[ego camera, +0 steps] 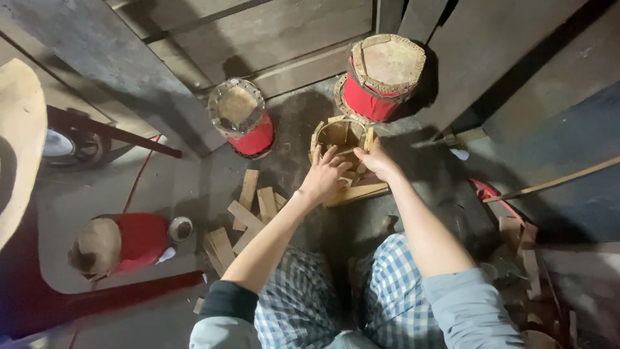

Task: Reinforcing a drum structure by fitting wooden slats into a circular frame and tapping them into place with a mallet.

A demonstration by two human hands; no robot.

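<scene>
Two hands on one small wooden frame (343, 139), sitting on the floor (194, 187) right in front of the knees. Left hand (323, 178) spread flat, fingers resting on the near edge, not really clamped on anything. Right hand (376, 161) curled around the right side of it, pinching a slat. Looks light and stiff but probably wobbly, thin strips set in a ring, so likely best held low by the base board (358, 192), not by single strips. Hollow inside, can't tell if anything's in there.

Same head view, further out: two red drums (255, 136) (371, 97) standing upright just behind, skins on top, closed. Third red drum (123, 242) lying on its side at left, small metal cup (180, 229) beside it, contents unclear. Loose wood pieces (248, 213) scattered near the left forearm.
</scene>
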